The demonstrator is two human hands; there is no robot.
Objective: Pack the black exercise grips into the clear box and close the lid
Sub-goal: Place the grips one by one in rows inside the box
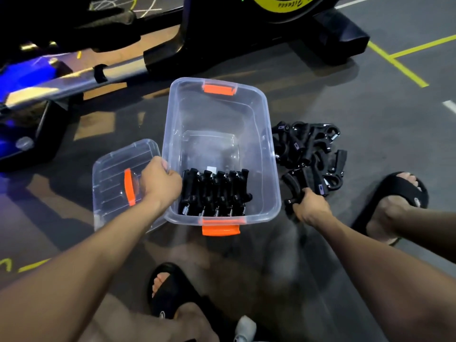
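With our left hand [160, 180] gripping the clear box [262, 134] rim and our right hand [309, 208] clutching one grip [291, 202], its spring could snag the pile [308, 149].

Head view, looking steeply down at the floor

A single wide-angle camera worn on the person's head is facing forward and down, sitting close above the grey floor [333, 99]. Both forearms are reaching in from the bottom edge, the clear box [256, 134] is lying near the centre, and lines are bending toward the frame's corners.
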